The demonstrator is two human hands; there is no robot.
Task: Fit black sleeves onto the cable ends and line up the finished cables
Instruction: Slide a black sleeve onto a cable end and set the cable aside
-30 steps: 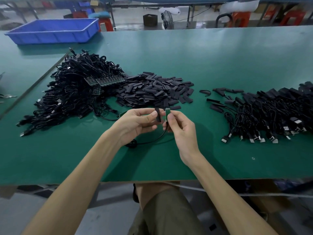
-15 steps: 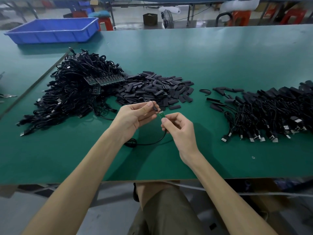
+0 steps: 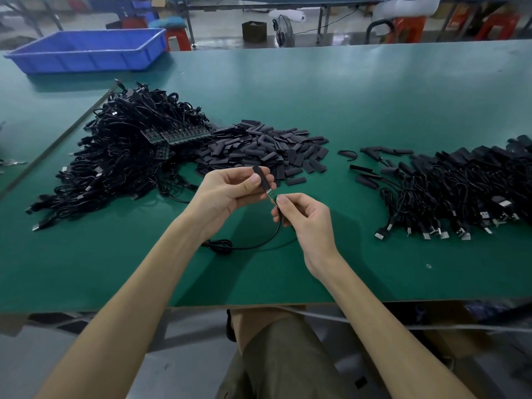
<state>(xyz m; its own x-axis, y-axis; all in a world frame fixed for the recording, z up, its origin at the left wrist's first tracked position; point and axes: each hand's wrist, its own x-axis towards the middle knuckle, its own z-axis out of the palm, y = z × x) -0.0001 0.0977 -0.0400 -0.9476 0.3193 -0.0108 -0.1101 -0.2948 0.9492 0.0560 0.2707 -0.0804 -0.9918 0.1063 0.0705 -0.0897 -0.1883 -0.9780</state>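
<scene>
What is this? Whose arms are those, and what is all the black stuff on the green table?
Those arms belong to a person sitting at the table. The camera is worn on their head, so you look down at their hands just as they do.

The left hand pinches one small black sleeve, a short tube. The right hand pinches the end of a cable, where a tiny green board sticks out, right at the sleeve's end.

On the table, at the left, lies a heap of cables. In the middle is a pile of sleeves. At the right lie the sleeved cables, side by side. Far back at the left stands a blue bin.
</scene>
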